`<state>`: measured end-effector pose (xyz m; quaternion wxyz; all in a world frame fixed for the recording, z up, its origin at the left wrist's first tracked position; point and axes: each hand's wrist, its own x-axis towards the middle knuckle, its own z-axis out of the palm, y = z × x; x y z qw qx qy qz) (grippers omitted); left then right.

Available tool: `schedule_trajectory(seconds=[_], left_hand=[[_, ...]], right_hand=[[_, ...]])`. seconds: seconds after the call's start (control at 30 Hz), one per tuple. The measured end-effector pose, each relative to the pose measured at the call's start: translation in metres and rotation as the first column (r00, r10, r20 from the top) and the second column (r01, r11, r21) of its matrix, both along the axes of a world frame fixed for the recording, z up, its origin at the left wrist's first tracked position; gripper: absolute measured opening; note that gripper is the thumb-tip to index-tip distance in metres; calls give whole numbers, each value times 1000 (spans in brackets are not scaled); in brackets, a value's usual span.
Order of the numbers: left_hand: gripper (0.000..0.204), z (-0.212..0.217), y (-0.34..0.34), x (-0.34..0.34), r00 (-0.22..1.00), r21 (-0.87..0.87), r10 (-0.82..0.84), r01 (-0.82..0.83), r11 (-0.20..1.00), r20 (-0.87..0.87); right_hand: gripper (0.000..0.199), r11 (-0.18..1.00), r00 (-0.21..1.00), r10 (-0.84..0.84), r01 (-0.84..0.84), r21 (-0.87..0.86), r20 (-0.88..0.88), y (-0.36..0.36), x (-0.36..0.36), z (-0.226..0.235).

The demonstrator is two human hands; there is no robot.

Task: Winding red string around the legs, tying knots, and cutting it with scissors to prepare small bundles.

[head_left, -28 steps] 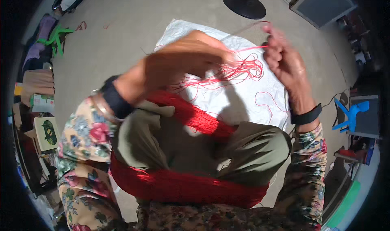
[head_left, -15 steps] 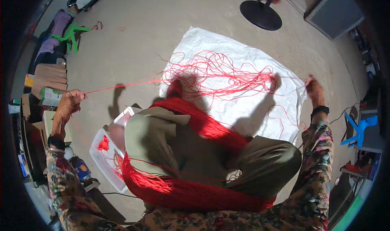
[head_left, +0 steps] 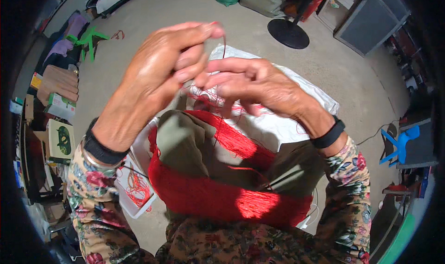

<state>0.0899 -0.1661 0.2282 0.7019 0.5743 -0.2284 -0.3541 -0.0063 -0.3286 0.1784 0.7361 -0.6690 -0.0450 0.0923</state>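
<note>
My left hand (head_left: 171, 62) is raised in front of me, its thumb and index finger closed on a red cord (head_left: 225, 47). A short length of this cord hangs down from the fingertips. Slightly lower, my right hand (head_left: 264, 86) meets the left one, its fingertips pinched together by the left fingers, slightly blurred. A thin strand hangs beneath the hands. A thick skein of red cord (head_left: 222, 194) loops round my bent knees. Loose tangled red cord (head_left: 238, 110) lies on a white sheet (head_left: 308, 85), partly hidden by my hands.
A white plastic box (head_left: 132, 210) with red cord scraps sits left of my legs. Boxes (head_left: 60, 106) and other goods line the left side. A round black stand base (head_left: 288, 33) is at the far right, and a blue bracket-like object (head_left: 401, 144) stands at the right.
Both hands were spread wide with red cord stretched out from them; now they are together in front of me, higher up. The view has shifted slightly.
</note>
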Motion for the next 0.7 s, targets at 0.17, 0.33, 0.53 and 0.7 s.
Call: schedule_trajectory(seconds=[0.17,0.33,0.53,0.7], left_hand=[[23,21,1,-9,998,-128,-60,58,990,-12],[22,7,34,43,977,-115,178,-164,980,118],[19,-51,54,104,928,-15,372,-373,928,-15],[16,-75,27,104,932,33,352,-351,936,-84]], right_hand=[[28,994,999,24,-20,110,-30,37,-38,17],[28,929,946,-296,252,-272,-133,-29,-118,3],[23,812,739,-582,508,-287,-339,-110,-248,-31],[22,714,630,-700,633,-300,-335,-138,-318,-47]])
